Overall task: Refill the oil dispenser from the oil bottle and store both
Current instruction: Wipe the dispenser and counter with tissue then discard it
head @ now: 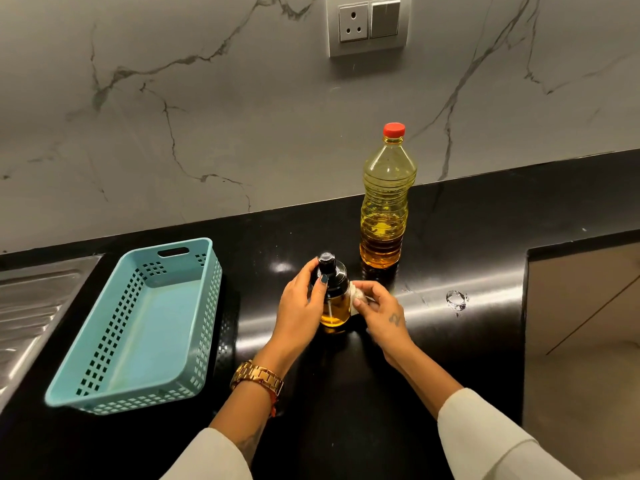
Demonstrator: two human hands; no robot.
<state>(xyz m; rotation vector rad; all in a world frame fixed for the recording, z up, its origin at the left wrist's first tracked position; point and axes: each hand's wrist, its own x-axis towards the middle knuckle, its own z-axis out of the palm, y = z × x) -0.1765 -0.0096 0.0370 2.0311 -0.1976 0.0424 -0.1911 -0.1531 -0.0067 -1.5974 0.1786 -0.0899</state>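
Observation:
The small glass oil dispenser stands upright on the black counter, its black pump top on and golden oil in its lower part. My left hand grips its black top from the left side. My right hand pinches a small white cloth or tissue against the dispenser's right side. Behind them the tall plastic oil bottle stands upright with its red cap on, roughly a third full of oil. Neither hand touches the bottle.
A light blue perforated plastic basket sits on the black counter to the left, beside a steel sink drainboard. A small clear plastic ring lies to the right. The counter drops off at right. A wall socket is above.

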